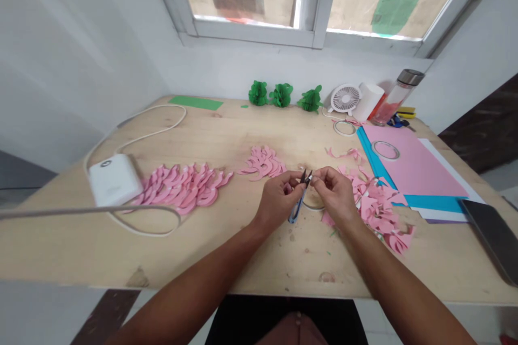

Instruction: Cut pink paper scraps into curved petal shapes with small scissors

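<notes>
My left hand [281, 197] is closed around small thread snips [297, 209], whose dark blades point away from me and stand apart. Close against the blades, my right hand [334, 194] pinches something small and whitish, too small to make out. Under the hands, part of a ring [313, 206] shows on the table. A small pile of curved pink paper pieces [263, 163] lies just beyond my left hand. Pink paper scraps [380, 207] are heaped beside my right hand. Farther left, curved pink pieces [186, 186] lie in overlapping rows.
A white power bank [115, 179] with a looping cable is at the left. Green paper balls [281, 95], a small fan [345, 98] and a bottle [399, 98] stand along the back. Coloured sheets [421, 167] and a dark phone [491, 237] lie at the right.
</notes>
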The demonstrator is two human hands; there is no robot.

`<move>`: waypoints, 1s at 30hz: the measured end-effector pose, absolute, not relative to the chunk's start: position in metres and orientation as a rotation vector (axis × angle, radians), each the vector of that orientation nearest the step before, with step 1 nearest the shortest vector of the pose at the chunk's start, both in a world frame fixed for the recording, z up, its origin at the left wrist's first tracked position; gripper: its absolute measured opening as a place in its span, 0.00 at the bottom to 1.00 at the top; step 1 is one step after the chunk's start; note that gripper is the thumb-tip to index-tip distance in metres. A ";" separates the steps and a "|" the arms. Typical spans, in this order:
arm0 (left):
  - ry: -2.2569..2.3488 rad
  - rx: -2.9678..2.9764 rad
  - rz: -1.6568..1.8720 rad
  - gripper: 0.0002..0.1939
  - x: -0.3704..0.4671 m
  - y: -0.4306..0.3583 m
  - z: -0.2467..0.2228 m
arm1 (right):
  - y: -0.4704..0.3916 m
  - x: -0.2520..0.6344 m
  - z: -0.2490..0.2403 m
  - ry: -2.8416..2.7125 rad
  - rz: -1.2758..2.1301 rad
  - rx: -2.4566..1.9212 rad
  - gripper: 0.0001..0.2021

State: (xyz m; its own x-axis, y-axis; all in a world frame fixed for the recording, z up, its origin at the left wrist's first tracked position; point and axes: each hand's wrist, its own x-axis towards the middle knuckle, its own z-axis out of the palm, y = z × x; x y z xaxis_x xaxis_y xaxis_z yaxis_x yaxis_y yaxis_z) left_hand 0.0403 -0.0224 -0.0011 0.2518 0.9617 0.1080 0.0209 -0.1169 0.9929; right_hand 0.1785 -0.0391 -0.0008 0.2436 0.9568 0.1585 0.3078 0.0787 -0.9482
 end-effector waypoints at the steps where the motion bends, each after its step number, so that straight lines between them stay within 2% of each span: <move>1: 0.986 1.422 1.082 0.13 0.040 -0.022 -0.001 | -0.039 0.179 0.000 -1.270 0.759 -1.448 0.06; 4: 0.981 1.397 1.086 0.13 0.041 -0.022 -0.001 | -0.042 0.179 0.004 -1.333 0.664 -1.494 0.05; 11: 0.970 1.275 1.046 0.13 0.043 -0.020 -0.003 | -0.047 0.180 0.009 -1.639 -0.030 -1.487 0.05; 13: 0.967 1.239 1.040 0.12 0.043 -0.020 -0.002 | -0.046 0.180 0.008 -1.717 -0.140 -1.451 0.06; 30: 0.978 1.096 0.997 0.13 0.043 -0.021 0.003 | -0.045 0.177 0.004 -1.892 -0.149 -1.387 0.07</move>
